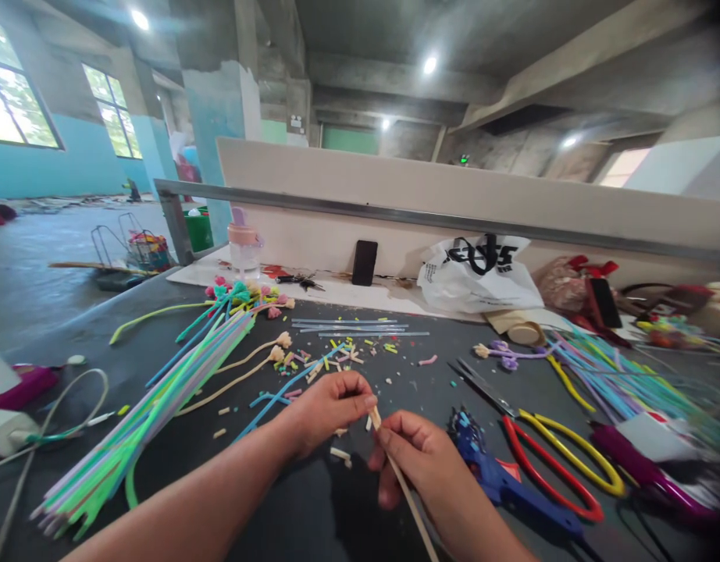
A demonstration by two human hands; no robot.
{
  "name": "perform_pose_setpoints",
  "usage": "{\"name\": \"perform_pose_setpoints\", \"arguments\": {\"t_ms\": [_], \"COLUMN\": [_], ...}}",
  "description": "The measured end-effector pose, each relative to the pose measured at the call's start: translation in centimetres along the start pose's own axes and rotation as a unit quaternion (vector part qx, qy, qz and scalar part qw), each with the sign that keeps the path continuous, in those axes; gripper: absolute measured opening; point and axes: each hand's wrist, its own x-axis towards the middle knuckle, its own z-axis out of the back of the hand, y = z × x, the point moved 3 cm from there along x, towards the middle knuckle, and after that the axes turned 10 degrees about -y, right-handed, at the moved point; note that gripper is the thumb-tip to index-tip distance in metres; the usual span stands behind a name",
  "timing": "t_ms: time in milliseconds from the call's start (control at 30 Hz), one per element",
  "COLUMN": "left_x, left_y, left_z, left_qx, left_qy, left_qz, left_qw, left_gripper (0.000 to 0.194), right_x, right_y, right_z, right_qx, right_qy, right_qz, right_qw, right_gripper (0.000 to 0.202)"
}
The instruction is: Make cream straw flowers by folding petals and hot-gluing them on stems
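Note:
Both hands are on one beige pipe cleaner (415,509) above the dark table. My left hand (330,410) pinches its upper end between thumb and index finger. Just below, my right hand (427,453) grips the same stem, whose long tail runs down past the palm toward the bottom edge. The tip between the fingers is partly hidden. Short cut pieces (340,454) lie beneath the hands. Beside my left forearm rests a bundle of green, lilac and yellow pipe cleaners (155,414). Two beige stems (243,378) with knotted, flower-like heads lie close by.
At right lie scissors (547,460) with red and yellow handles and a blue glue gun (512,492). Clear glue sticks (360,327) lie ahead. Behind stand a phone (365,262), a white bag (480,273) and a cup (244,250). Another stem bundle (635,382) lies right.

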Motion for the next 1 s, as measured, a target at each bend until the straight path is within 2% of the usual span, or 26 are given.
{"name": "perform_pose_setpoints", "arguments": {"t_ms": [167,300,467,633,800,1000], "left_x": [-0.2,-0.4,-0.3,-0.5,-0.6,-0.5], "left_y": [0.3,0.3,0.7,0.6,0.5,0.8], "left_z": [-0.5,-0.8,-0.7,-0.8,-1.0,-1.0], "left_qx": [-0.052,-0.076,-0.116,-0.113,-0.132,-0.146], "left_qy": [0.021,0.040,0.038,0.035,0.039,0.046], "left_qz": [0.001,0.001,0.009,0.022,0.036,0.053], "left_qw": [0.998,0.996,0.992,0.993,0.990,0.987], "left_gripper": [0.026,0.023,0.021,0.017,0.015,0.025], "right_x": [-0.3,-0.1,0.1,0.2,0.1,0.1], "right_y": [0.2,-0.3,-0.8,-1.0,-0.9,-0.8], "right_z": [0.1,0.1,-0.3,-0.4,-0.3,-0.5], "right_qx": [0.137,0.187,0.198,0.174,0.176,0.206], "right_qy": [0.029,0.040,0.049,0.049,0.066,0.094], "right_qz": [0.012,0.003,-0.011,-0.023,-0.003,0.008], "right_qw": [0.990,0.982,0.979,0.983,0.982,0.974], "right_gripper": [0.029,0.026,0.026,0.028,0.025,0.021]}}
